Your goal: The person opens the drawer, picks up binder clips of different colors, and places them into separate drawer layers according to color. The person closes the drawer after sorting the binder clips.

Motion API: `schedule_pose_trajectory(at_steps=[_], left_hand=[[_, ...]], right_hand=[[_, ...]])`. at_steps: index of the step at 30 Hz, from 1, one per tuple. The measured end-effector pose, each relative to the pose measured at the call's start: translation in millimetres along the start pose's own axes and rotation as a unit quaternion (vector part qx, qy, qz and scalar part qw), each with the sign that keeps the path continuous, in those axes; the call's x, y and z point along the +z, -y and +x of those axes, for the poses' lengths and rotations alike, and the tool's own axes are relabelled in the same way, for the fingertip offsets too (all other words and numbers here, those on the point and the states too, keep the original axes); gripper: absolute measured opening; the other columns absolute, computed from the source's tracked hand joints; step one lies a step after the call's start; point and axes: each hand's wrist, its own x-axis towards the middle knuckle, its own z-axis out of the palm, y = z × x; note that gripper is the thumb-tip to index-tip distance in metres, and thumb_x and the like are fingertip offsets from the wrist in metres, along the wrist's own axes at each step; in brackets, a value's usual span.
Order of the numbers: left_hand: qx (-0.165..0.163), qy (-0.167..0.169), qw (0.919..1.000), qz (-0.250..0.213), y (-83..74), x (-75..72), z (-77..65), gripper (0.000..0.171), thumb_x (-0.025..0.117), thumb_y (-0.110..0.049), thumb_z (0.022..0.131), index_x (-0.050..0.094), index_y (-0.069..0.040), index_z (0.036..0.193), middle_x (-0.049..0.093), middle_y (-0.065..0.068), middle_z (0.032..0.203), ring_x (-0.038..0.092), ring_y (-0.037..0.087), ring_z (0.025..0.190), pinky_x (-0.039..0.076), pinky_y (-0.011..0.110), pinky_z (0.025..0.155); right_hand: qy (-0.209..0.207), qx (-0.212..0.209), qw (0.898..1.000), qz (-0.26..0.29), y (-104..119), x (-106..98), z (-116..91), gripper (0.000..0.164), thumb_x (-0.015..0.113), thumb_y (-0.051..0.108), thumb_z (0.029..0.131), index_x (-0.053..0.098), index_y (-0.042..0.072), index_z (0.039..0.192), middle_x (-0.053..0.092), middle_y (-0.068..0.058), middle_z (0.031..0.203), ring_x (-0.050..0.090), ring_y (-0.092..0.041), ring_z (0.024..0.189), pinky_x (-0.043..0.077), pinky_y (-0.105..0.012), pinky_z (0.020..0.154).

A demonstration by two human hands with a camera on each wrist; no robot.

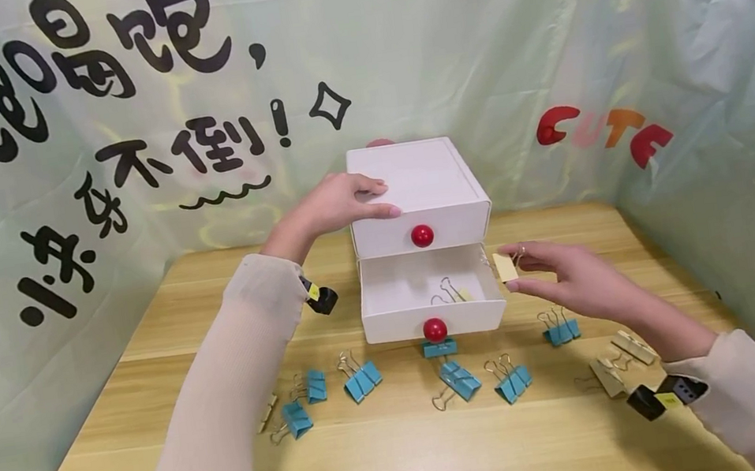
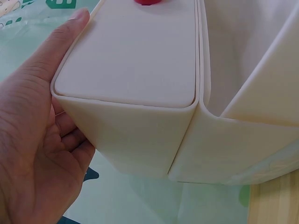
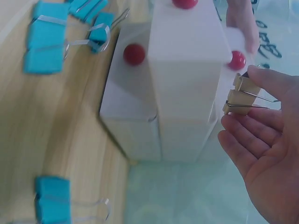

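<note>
Closely pinching the cream binder clip [image 1: 505, 267] by its ends with the right hand [image 1: 572, 277], just right of the pulled-out drawer [image 1: 393, 327]. Resting the left hand [image 1: 339, 202], thumb parted, on the white cabinet [image 1: 423, 174]. Likely handling light, stiff, springy; best holding by the body's ends.

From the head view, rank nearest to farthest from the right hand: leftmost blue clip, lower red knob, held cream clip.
1. Held cream clip: pinched by the right hand.
2. Lower red knob: open drawer's front.
3. Leftmost blue clip: farther left, on table.
</note>
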Motion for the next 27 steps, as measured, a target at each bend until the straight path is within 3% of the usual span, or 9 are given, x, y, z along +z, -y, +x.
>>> schedule_pose_trajectory(at_steps=[6, 13, 22, 27], left_hand=[[-0.003, -0.005, 1.0, 0.002, 1.2, 0.9, 0.6, 0.076, 0.071, -0.066, 0.076, 0.062, -0.017, 0.134, 0.052, -0.002, 0.143, 0.043, 0.016, 0.134, 0.034, 0.033, 0.109], [-0.002, -0.008, 1.0, 0.004, 1.4, 3.2, 2.3, 0.075, 0.071, -0.066, 0.077, 0.062, -0.018, 0.134, 0.052, -0.003, 0.143, 0.041, 0.019, 0.134, 0.033, 0.034, 0.11], [-0.005, -0.008, 0.9999, 0.009, -0.2, 2.0, -0.2, 0.074, 0.071, -0.065, 0.078, 0.061, -0.018, 0.135, 0.052, -0.003, 0.143, 0.041, 0.019, 0.134, 0.033, 0.035, 0.11], [-0.003, -0.006, 0.9999, 0.008, 1.2, 2.1, -0.1, 0.075, 0.07, -0.066, 0.078, 0.061, -0.018, 0.135, 0.052, -0.003, 0.143, 0.041, 0.018, 0.134, 0.034, 0.033, 0.109]], right_hand=[[0.011, -0.016, 1.0, -0.009, 12.2, 5.7, 12.5, 0.056, 0.067, 0.037, 0.093, 0.053, 0.011, 0.141, 0.056, -0.014, 0.137, 0.062, -0.035, 0.112, 0.05, -0.057, 0.087], [0.024, -0.026, 0.999, -0.028, 8.5, 14.9, 21.9, 0.057, 0.069, 0.034, 0.092, 0.053, 0.009, 0.141, 0.059, -0.014, 0.134, 0.061, -0.036, 0.113, 0.05, -0.055, 0.088], [0.009, -0.066, 0.995, -0.071, 9.2, 24.5, 29.0, 0.04, 0.072, 0.015, 0.091, 0.064, 0.01, 0.13, 0.065, -0.01, 0.126, 0.063, -0.027, 0.107, 0.052, -0.048, 0.087], [-0.015, -0.073, 0.996, -0.058, 6.4, 22.9, 25.0, 0.04, 0.071, 0.012, 0.091, 0.064, 0.007, 0.129, 0.064, -0.013, 0.127, 0.063, -0.034, 0.109, 0.051, -0.053, 0.089]])
